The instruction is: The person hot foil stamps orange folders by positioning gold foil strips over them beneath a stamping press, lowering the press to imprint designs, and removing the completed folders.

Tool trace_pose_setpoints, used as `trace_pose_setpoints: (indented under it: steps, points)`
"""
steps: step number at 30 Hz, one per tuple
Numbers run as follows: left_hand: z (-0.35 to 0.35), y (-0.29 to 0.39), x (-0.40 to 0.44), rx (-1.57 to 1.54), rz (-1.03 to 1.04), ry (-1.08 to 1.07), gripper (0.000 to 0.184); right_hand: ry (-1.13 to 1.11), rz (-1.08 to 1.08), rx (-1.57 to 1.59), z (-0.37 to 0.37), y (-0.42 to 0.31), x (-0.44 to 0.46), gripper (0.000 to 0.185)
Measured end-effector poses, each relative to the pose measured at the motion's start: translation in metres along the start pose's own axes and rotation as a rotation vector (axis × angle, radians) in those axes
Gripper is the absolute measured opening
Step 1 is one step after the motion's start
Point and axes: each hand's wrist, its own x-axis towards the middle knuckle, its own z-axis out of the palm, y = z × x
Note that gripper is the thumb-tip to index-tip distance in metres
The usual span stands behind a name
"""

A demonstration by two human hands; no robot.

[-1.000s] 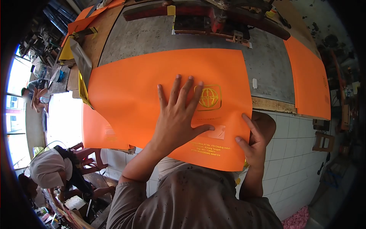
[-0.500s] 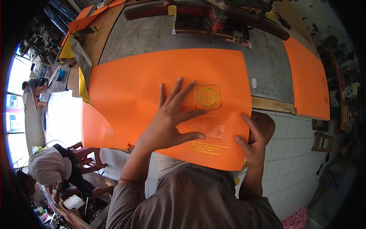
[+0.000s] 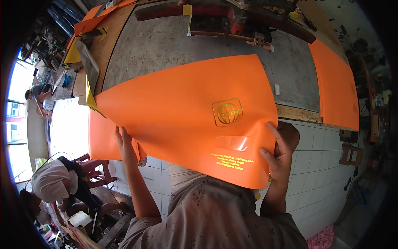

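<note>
A large glossy orange sheet (image 3: 178, 99) is raised in a bowed curve above the front of the grey worktable. It bears a gold globe emblem, several lines of gold text and a small clear pocket. My right hand (image 3: 277, 155) pinches its right edge between thumb and fingers. At the lower left edge my left hand (image 3: 124, 143) grips the same sheet; the thumb is hidden. Just left of that hand lie more orange sheets (image 3: 101, 137), paler in the light. The left end of the held sheet meets a strip of yellow and silver foil (image 3: 90, 68).
A dark red metal press (image 3: 236, 25) stands at the back of the grey tabletop (image 3: 149, 45). Other orange sheets (image 3: 333, 87) lie at the right. A small white piece (image 3: 277, 89) is on the table. At lower left, a person in a white top (image 3: 56, 178) bends over work.
My left hand has left the middle of the sheet and moved left and down to its lower left edge. The sheet now bows and tilts more. My right hand keeps its hold.
</note>
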Motion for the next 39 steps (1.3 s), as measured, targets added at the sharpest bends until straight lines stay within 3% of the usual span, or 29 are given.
trace_pose_setpoints:
  steps: [3, 6, 10, 11, 15, 39]
  points:
    - [-0.023, -0.011, 0.006, 0.084, -0.013, -0.135, 0.029, 0.007, -0.021, -0.041, -0.002, -0.005, -0.001, 0.067]
    - [-0.026, 0.016, -0.003, 0.038, 0.033, -0.112, 0.024, -0.012, -0.066, -0.153, -0.006, -0.009, -0.004, 0.069]
    - [-0.051, 0.029, -0.003, 0.026, 0.160, -0.019, 0.041, -0.059, -0.096, -0.306, -0.013, -0.013, -0.008, 0.071]
    - [-0.053, 0.036, -0.004, 0.005, 0.185, -0.017, 0.054, -0.069, -0.097, -0.330, -0.014, -0.014, -0.009, 0.070]
    - [-0.068, 0.043, -0.002, 0.079, 0.225, 0.024, 0.062, -0.106, -0.106, -0.362, -0.017, -0.016, -0.017, 0.070]
    - [-0.070, 0.055, -0.007, 0.110, 0.263, 0.027, 0.063, -0.137, -0.102, -0.367, -0.023, -0.020, -0.024, 0.075]
